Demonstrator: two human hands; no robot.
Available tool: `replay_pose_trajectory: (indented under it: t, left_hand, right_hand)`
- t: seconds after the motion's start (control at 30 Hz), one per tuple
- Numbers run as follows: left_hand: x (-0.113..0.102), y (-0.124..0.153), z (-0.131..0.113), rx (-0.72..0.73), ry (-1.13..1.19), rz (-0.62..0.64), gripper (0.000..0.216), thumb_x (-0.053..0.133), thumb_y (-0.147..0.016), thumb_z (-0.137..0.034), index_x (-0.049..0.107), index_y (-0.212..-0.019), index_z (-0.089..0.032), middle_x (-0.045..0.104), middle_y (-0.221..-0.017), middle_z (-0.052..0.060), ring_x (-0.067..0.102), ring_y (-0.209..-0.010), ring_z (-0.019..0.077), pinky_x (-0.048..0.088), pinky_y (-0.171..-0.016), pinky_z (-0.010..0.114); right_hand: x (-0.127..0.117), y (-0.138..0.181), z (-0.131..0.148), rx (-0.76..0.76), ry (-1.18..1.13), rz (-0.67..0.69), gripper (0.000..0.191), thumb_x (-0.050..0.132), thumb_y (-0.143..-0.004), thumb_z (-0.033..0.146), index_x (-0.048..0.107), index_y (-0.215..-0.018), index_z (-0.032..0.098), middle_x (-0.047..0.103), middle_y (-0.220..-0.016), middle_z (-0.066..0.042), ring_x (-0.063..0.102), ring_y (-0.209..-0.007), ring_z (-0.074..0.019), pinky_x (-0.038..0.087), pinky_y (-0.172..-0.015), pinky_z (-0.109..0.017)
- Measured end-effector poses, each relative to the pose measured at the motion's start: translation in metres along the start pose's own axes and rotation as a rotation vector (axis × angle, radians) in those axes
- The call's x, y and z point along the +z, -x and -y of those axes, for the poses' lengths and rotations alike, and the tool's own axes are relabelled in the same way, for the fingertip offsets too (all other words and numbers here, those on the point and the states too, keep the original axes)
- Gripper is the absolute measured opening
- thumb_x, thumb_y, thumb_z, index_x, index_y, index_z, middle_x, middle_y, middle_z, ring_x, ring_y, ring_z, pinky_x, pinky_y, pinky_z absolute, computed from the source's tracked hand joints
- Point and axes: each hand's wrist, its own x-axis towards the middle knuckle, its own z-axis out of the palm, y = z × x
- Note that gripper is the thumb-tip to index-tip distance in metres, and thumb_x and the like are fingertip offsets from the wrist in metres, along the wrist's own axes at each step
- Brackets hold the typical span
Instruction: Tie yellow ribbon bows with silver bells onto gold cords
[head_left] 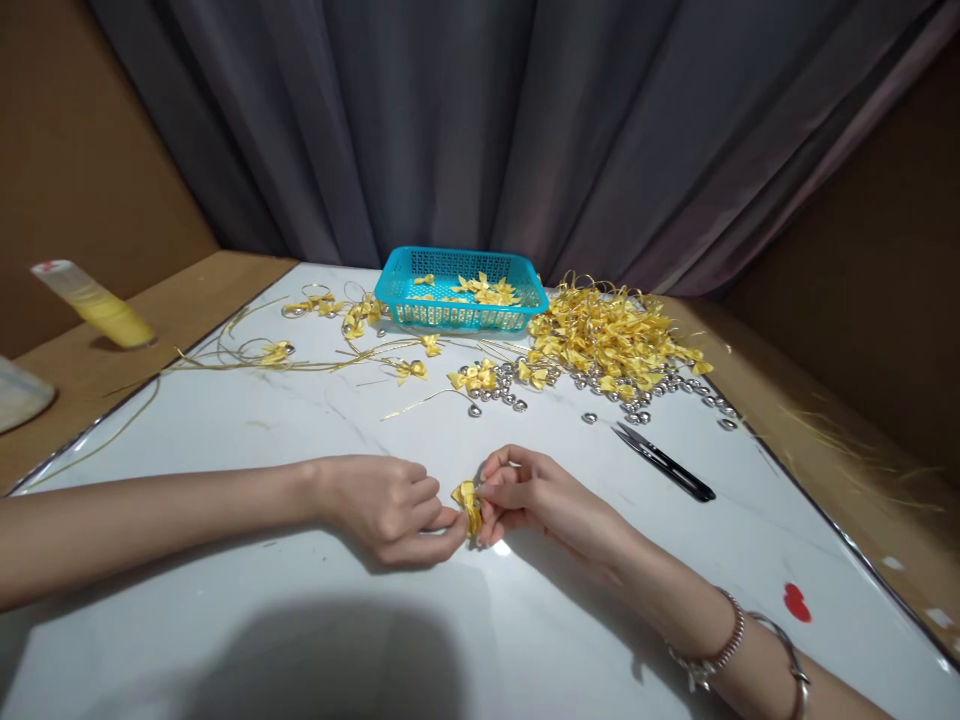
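My left hand [390,508] and my right hand [529,495] meet at the middle of the white table [300,630], both pinched on a small yellow ribbon bow [468,503] held between their fingertips. The fingers of each hand are curled closed around it. Two bracelets circle my right wrist. Beyond the hands lie several loose yellow bows [411,371] and small silver beads [501,392].
A blue plastic basket [459,312] with yellow bows stands at the back. A heap of yellow ribbon pieces [609,335] lies to its right. Black scissors [664,463] rest right of my hands. A yellow glue tube [94,303] sits far left. A red spot [796,602] marks the table.
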Motion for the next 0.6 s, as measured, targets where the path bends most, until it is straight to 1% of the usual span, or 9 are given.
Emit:
replay_pose_trajectory:
  t: [0.1, 0.23, 0.47, 0.6]
  left_hand:
    - [-0.0007, -0.0014, 0.0001, -0.037, -0.010, -0.003, 0.013, 0.049, -0.085, -0.016, 0.062, -0.084, -0.015, 0.043, -0.050, -0.004, 0.039, -0.041, 0.0086, 0.032, -0.036, 0.023]
    - [-0.0003, -0.0045, 0.0009, -0.092, 0.018, 0.047, 0.016, 0.045, -0.087, -0.015, 0.061, -0.083, -0.016, 0.042, -0.049, -0.004, 0.038, -0.041, 0.0096, 0.030, -0.036, 0.025]
    - [-0.0005, -0.0087, 0.0015, -0.130, 0.113, 0.133, 0.020, 0.041, -0.087, -0.012, 0.059, -0.079, -0.013, 0.047, -0.051, -0.001, 0.041, -0.042, 0.0114, 0.032, -0.038, 0.028]
    - [0.0040, -0.0063, -0.0006, -0.210, 0.219, 0.216, 0.021, 0.036, -0.087, -0.009, 0.055, -0.079, -0.014, 0.052, -0.053, 0.000, 0.043, -0.043, 0.0130, 0.033, -0.039, 0.030]
  right_hand:
    - [0.0009, 0.0002, -0.0004, 0.001, 0.007, 0.002, 0.013, 0.055, -0.073, 0.009, 0.045, -0.077, 0.015, 0.060, -0.054, -0.002, 0.061, -0.048, -0.0145, 0.049, -0.053, -0.027]
    - [0.0029, 0.0004, 0.0000, 0.007, 0.013, 0.001, 0.013, 0.054, -0.073, 0.008, 0.044, -0.077, 0.016, 0.060, -0.053, -0.001, 0.060, -0.047, -0.0135, 0.049, -0.053, -0.026]
    - [0.0043, -0.0003, 0.0015, 0.012, 0.023, -0.010, 0.013, 0.052, -0.075, 0.006, 0.044, -0.076, 0.015, 0.060, -0.052, -0.001, 0.060, -0.046, -0.0127, 0.050, -0.053, -0.026]
    - [0.0053, 0.0019, 0.0020, 0.010, 0.059, -0.023, 0.013, 0.051, -0.076, 0.006, 0.044, -0.075, 0.016, 0.059, -0.052, 0.000, 0.061, -0.049, -0.0131, 0.049, -0.055, -0.026]
